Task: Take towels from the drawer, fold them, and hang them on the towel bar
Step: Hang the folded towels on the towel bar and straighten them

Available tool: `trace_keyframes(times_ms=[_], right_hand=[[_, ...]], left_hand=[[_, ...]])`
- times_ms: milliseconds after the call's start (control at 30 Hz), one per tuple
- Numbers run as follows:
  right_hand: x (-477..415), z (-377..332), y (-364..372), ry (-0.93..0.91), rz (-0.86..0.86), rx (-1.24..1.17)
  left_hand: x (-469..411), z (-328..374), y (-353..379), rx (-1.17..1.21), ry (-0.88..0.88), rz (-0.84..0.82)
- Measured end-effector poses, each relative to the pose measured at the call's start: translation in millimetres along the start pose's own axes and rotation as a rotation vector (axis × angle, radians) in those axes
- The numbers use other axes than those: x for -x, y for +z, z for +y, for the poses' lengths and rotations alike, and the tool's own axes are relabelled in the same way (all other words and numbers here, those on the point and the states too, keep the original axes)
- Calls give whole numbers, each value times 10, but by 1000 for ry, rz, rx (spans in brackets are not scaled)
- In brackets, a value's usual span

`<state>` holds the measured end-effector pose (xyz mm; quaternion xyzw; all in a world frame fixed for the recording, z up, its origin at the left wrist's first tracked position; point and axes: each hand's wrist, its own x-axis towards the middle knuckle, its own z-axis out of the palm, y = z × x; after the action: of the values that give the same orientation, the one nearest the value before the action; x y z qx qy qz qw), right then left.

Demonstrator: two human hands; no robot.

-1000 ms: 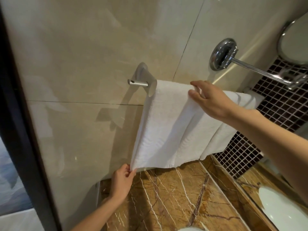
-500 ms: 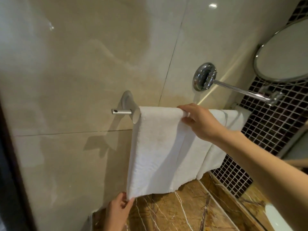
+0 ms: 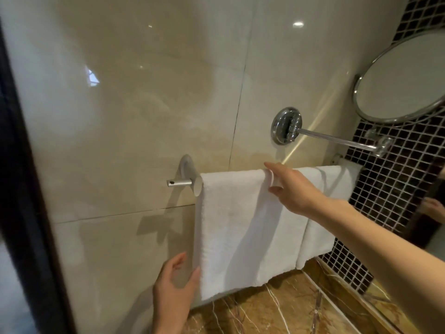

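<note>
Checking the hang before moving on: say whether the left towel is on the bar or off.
On. The left towel drapes over the towel bar; the right hand pinches its top edge.

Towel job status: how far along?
Done: the far white terry towel and the near white terry towel both hang over the chrome wall towel bar. In hand: the right hand pinches the near towel's top edge at the bar; the open left hand sits by its lower left edge, likely straightening. Left: let go. The drawer is out of view, so any remaining towels cannot be judged.
</note>
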<state>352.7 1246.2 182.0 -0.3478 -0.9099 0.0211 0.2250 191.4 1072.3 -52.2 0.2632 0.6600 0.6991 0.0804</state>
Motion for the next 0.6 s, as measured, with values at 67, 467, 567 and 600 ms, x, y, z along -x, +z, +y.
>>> trace_keyframes(times_ms=[67,467,567,600], right_hand=[[1,-1,-18,8,-10,34],[102,-14,-35,10,15,88],[67,0,-45,-13,-3,160],[63,17,-50,-12,-13,182]], left_hand=[[27,371,-110,-2,215,-14],[-463,2348,650,-609,996,-433],[-608,2370,952,-922,935,-496],[-639,2362,1022,-969,925,-513]])
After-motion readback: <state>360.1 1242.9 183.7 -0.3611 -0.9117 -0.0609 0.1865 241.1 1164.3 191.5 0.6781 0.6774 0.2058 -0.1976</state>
